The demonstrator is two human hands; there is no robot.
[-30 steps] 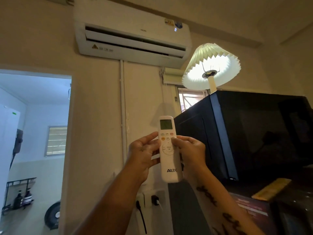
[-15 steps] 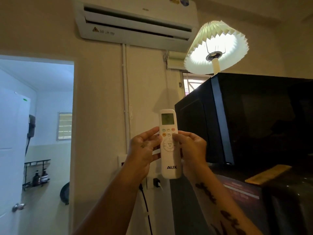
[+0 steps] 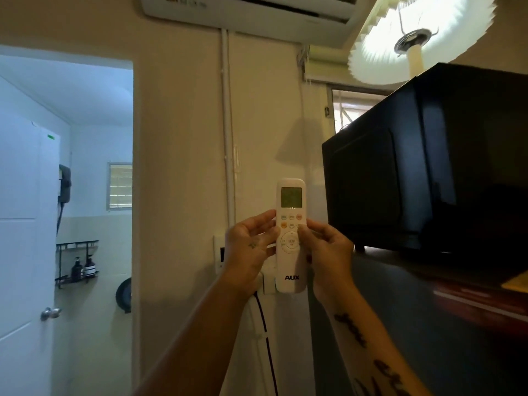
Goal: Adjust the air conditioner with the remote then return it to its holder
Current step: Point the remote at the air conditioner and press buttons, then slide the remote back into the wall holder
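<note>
Cream wall behind; both hands, left hand (image 3: 251,247) and right hand (image 3: 328,250), pinch the remote (image 3: 291,235) loosely with their fingers, so a hard thumb press could tip it free.

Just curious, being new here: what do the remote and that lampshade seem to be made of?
The remote looks like smooth white plastic, with a slight sheen and moulded buttons. The lampshade seems to be pleated paper or thin fabric: light glows through its sharp folds. I can't tell which.

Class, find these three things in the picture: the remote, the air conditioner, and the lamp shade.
remote (image 3: 291,252): head view, middle of its white body.
air conditioner (image 3: 257,21): head view, underside of the casing at top.
lamp shade (image 3: 380,55): head view, lit pleated underside.
</note>
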